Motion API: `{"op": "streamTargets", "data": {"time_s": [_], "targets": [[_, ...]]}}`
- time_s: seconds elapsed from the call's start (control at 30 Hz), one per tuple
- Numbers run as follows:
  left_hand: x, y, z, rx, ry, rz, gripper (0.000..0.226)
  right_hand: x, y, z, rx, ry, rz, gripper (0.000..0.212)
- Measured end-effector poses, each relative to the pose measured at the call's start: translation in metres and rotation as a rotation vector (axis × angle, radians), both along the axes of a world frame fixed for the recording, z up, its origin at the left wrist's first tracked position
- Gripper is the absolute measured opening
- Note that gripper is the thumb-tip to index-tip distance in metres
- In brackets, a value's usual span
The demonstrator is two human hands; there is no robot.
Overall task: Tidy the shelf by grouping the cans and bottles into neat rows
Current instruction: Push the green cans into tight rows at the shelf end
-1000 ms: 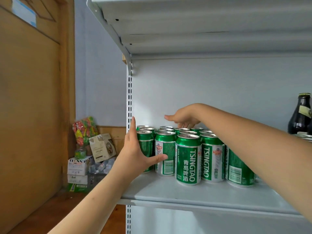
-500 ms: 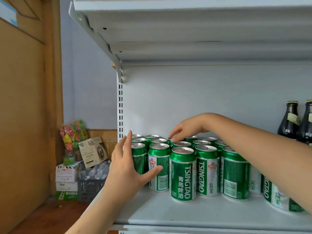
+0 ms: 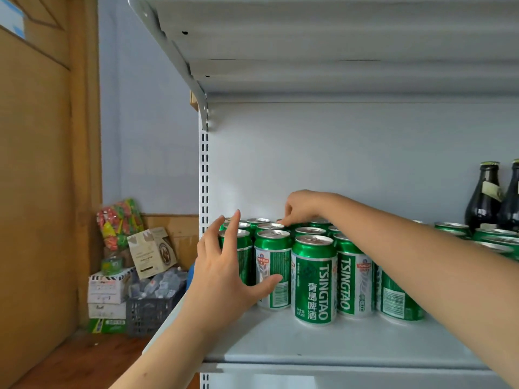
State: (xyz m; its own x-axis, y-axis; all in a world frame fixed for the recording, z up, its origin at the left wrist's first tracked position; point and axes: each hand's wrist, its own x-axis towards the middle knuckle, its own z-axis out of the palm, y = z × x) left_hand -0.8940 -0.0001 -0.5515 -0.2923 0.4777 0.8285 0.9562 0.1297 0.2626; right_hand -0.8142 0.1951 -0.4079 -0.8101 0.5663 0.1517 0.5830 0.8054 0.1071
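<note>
Both my hands on the green cans at the shelf's left end.

My left hand (image 3: pixel 224 279) is spread wide, thumb on a front can, holding nothing. My right hand (image 3: pixel 302 207) curls over the back cans (image 3: pixel 313 279); I cannot tell its grip. Dark bottles (image 3: pixel 484 200) stand at three o'clock on the shelf (image 3: pixel 323 343).

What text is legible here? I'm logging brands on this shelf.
"TSINGTAO": vertical on the front green can and on the can right of it.
"青島啤酒": front green can, beside the brand.
"330ml": same can; small, uncertain.
Bottle labels, floor boxes, barcodes: too small or blurred.
</note>
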Motion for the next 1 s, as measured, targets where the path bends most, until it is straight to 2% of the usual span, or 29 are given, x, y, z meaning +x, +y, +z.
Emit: {"op": "streamTargets", "data": {"time_s": [0.07, 0.13, 0.2, 0.27, 0.33, 0.43, 0.5, 0.6, 0.7, 0.8, 0.9, 1.0], "targets": [[0.001, -0.001, 0.002, -0.012, 0.068, 0.068, 0.109, 0.012, -0.008, 0.006, 0.062, -0.016, 0.012, 0.058], [0.005, -0.003, 0.007, -0.01, 0.17, 0.117, 0.095, 0.035, -0.015, 0.018, 0.102, 0.048, 0.052, 0.053], [0.01, -0.006, 0.012, 0.039, 0.246, 0.104, 0.075, 0.063, -0.023, 0.028, 0.01, 0.028, 0.073, 0.047], [0.018, -0.008, 0.019, 0.091, 0.311, 0.037, 0.061, 0.087, -0.031, 0.027, -0.173, -0.076, 0.071, 0.044], [0.03, -0.002, 0.025, 0.05, 0.361, -0.036, 0.061, 0.095, -0.03, 0.019, -0.24, -0.125, 0.085, 0.037], [0.042, 0.018, 0.026, -0.05, 0.366, -0.097, 0.068, 0.087, -0.021, 0.011, -0.161, -0.063, 0.146, 0.028], [0.041, 0.025, 0.022, -0.034, 0.369, -0.097, 0.068, 0.079, -0.014, 0.008, -0.11, -0.013, 0.194, 0.028], [0.038, 0.027, 0.019, 0.031, 0.417, -0.048, 0.066, 0.068, -0.009, 0.002, -0.025, 0.022, 0.201, 0.033], [0.037, 0.029, 0.018, 0.038, 0.426, -0.008, 0.062, 0.068, -0.008, -0.001, 0.017, -0.044, 0.133, 0.034], [0.032, 0.031, 0.018, -0.02, 0.423, 0.058, 0.063, 0.095, -0.019, 0.009, 0.1, -0.028, 0.063, 0.051], [0.033, 0.033, 0.017, -0.07, 0.436, 0.088, 0.065, 0.132, -0.027, 0.016, 0.04, 0.127, 0.084, 0.055], [0.037, 0.031, 0.018, -0.066, 0.457, 0.073, 0.064, 0.151, -0.028, 0.005, -0.06, 0.068, 0.061, 0.066]]}}
